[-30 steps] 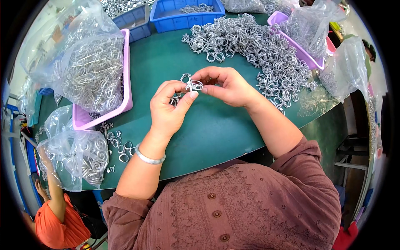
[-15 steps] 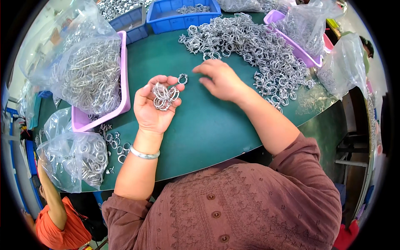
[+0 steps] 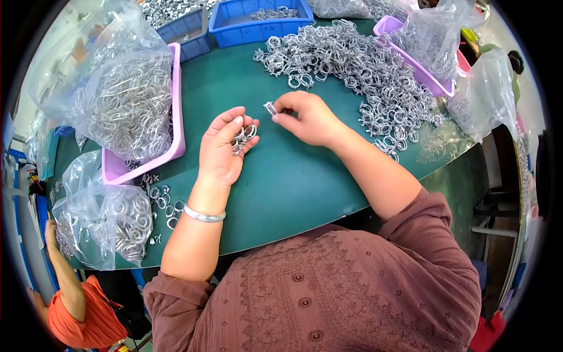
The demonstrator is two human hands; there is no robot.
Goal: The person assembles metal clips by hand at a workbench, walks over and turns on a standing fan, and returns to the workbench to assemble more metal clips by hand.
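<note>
My left hand (image 3: 218, 154) is turned palm up over the green table (image 3: 281, 188), its fingers curled around a small bunch of silver metal rings (image 3: 242, 139). Just right of it, my right hand (image 3: 311, 117) pinches a single metal ring (image 3: 270, 108) between thumb and fingers. That ring is seen nearly edge-on and is held apart from the bunch. Beyond my right hand, a large heap of similar metal rings (image 3: 358, 67) spreads across the far right of the table.
At left stands a purple basket (image 3: 177, 111) with a clear bag of metal parts (image 3: 126, 108). Nearer lie another clear bag (image 3: 88, 226) and loose rings (image 3: 167, 202). Blue bins (image 3: 264, 26) line the back; a second purple basket (image 3: 381, 26) stands far right. A person in orange (image 3: 88, 311) is at lower left.
My right hand, empty before, now pinches a ring. My left hand has turned and its thumb has come over the rings. The ring that was at its fingertips is gone from there.
</note>
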